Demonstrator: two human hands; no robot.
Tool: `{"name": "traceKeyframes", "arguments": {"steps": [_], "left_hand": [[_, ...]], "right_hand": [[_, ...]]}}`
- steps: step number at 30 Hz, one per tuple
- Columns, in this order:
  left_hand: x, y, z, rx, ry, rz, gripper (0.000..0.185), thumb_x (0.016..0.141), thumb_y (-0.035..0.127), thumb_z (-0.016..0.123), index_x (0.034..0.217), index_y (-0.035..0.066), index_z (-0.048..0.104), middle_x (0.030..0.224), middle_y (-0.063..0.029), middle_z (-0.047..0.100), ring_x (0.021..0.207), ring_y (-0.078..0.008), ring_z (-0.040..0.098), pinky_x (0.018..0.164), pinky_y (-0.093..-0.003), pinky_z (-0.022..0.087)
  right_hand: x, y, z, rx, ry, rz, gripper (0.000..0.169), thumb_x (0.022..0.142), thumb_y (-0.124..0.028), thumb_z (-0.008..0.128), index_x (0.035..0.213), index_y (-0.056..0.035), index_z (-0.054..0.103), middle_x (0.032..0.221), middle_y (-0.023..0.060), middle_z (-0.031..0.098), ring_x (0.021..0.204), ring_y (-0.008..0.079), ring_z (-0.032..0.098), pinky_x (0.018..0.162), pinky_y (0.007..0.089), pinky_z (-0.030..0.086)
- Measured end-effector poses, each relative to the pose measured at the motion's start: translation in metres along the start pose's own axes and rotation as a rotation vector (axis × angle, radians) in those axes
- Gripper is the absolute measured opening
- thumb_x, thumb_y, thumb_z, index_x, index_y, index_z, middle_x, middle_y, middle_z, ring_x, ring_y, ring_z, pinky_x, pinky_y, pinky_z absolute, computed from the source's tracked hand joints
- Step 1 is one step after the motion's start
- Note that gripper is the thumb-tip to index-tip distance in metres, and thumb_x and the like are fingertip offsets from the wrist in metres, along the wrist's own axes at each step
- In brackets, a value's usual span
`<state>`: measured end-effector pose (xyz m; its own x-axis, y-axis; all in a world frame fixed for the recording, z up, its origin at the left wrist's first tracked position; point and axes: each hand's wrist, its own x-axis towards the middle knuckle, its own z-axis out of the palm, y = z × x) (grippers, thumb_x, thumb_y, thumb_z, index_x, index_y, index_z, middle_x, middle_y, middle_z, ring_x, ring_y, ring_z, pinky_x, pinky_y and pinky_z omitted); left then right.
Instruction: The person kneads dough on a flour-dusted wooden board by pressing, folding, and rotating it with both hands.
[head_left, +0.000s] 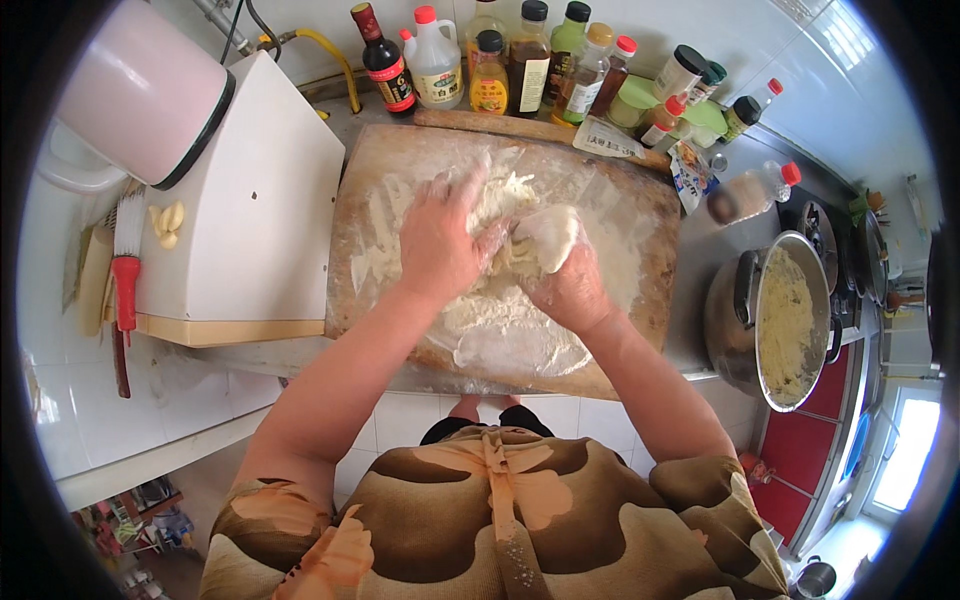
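A rough, shaggy mass of dough lies on a floury wooden board. My left hand rests against its left side, fingers spread and thumb reaching to the dough's middle. On the other side, my right hand grips a smoother, folded flap of the dough, lifted at its edge. Both hands are dusted with flour, and the flap hides some of the right fingers. Loose flour is spread thickly over the board's near part.
Behind the board lie a rolling pin and a row of sauce bottles. To the right stands a steel pot containing a yellowish crumbly mixture. A white box borders the left side, bearing a pink container.
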<state>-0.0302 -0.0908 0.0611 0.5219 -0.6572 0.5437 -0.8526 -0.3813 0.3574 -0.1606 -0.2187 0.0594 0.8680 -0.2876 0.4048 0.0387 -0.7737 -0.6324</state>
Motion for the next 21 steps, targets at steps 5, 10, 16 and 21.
{"name": "traceKeyframes", "arguments": {"steps": [5, 10, 16, 21], "left_hand": [[-0.023, -0.010, 0.012, -0.019, -0.033, 0.041, 0.041, 0.076, 0.031, 0.072, 0.113, 0.015, 0.066, 0.102, -0.0139, 0.055, 0.096, -0.0356, 0.054, 0.082, -0.0464, 0.044], [-0.035, -0.021, 0.034, -0.008, -0.054, 0.080, 0.040, 0.068, 0.021, 0.072, 0.108, 0.018, 0.067, 0.108, -0.0122, 0.055, 0.104, -0.0356, 0.051, 0.090, -0.0510, 0.039], [-0.044, -0.034, 0.059, 0.012, -0.005, 0.073, 0.041, 0.064, 0.018, 0.071, 0.104, 0.017, 0.064, 0.113, -0.0135, 0.054, 0.109, -0.0380, 0.050, 0.096, -0.0517, 0.036], [-0.031, -0.028, 0.051, -0.105, -0.013, -0.004, 0.049, 0.071, 0.021, 0.070, 0.118, 0.014, 0.059, 0.117, -0.0162, 0.054, 0.111, -0.0383, 0.050, 0.099, -0.0479, 0.034]], "right_hand": [[0.004, 0.003, 0.010, 0.171, 0.011, 0.204, 0.059, 0.066, -0.012, 0.077, 0.122, -0.0106, 0.057, 0.109, 0.0150, 0.060, 0.100, 0.0389, 0.055, 0.086, 0.0458, 0.047], [-0.005, 0.024, 0.029, -0.065, 0.016, 0.125, 0.061, 0.062, -0.012, 0.077, 0.121, -0.0116, 0.060, 0.109, 0.0139, 0.060, 0.100, 0.0388, 0.054, 0.085, 0.0470, 0.046], [-0.002, 0.050, 0.053, -0.114, 0.136, 0.038, 0.057, 0.060, -0.013, 0.076, 0.115, -0.0133, 0.063, 0.107, 0.0114, 0.060, 0.098, 0.0383, 0.053, 0.083, 0.0483, 0.044], [0.003, 0.059, 0.057, -0.130, 0.151, 0.018, 0.056, 0.061, -0.013, 0.076, 0.116, -0.0133, 0.063, 0.108, 0.0119, 0.061, 0.101, 0.0384, 0.052, 0.086, 0.0483, 0.043]]}}
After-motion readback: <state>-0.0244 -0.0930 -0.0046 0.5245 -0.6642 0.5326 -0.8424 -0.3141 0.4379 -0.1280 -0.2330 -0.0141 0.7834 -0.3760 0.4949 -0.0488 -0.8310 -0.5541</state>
